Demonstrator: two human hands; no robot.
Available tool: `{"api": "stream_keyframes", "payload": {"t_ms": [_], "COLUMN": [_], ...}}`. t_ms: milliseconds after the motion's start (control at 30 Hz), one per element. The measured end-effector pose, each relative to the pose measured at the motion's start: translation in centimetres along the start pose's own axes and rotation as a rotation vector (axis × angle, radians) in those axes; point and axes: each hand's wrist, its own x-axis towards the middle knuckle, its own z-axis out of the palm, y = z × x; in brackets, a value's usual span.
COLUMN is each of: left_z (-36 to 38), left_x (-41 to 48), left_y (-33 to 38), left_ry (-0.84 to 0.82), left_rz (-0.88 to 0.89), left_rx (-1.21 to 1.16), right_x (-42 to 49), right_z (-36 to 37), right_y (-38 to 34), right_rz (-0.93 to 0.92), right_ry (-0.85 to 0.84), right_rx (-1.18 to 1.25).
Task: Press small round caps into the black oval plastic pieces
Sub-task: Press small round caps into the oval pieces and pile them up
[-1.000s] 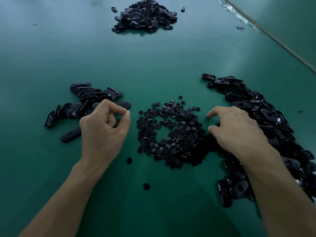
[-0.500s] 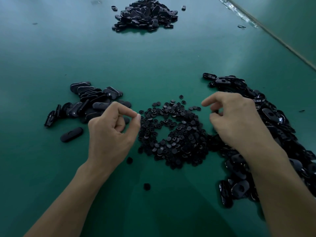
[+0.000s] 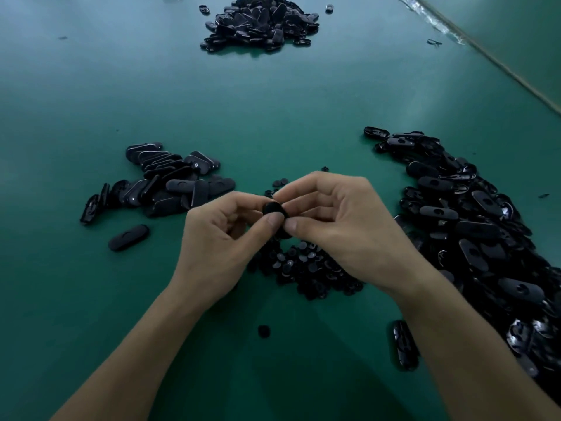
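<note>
— Our left hand and right hand, apart half a second ago, now meet above the cap pile.
— Yes, we pinch one black piece between both thumbs and curled forefingers; only its rounded, matte end shows.
</note>
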Motion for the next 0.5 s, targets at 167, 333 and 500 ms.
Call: {"api": "stream_keyframes", "payload": {"t_ms": [167,333,500], "left_z": [-0.48,-0.44,-0.59], "left_x": [0.28,0.29,0.43], "left_y": [-0.34,0.11,0.03], "left_ry": [0.048,0.003,0.007], "left_rz": [-0.074,-0.077,-0.112], "left_rx": [-0.120,-0.176,-0.188], "right_x": [0.11,0.01,0.27], "right_z": [0.23,0.35,0.15], "right_y": [0.38,0.52,0.56], "right_rz": [0.016,0.020,0.022], "right_ry": [0.074,0.056,0.063], "right_rx": [-0.093,-0.089,-0.075]}}
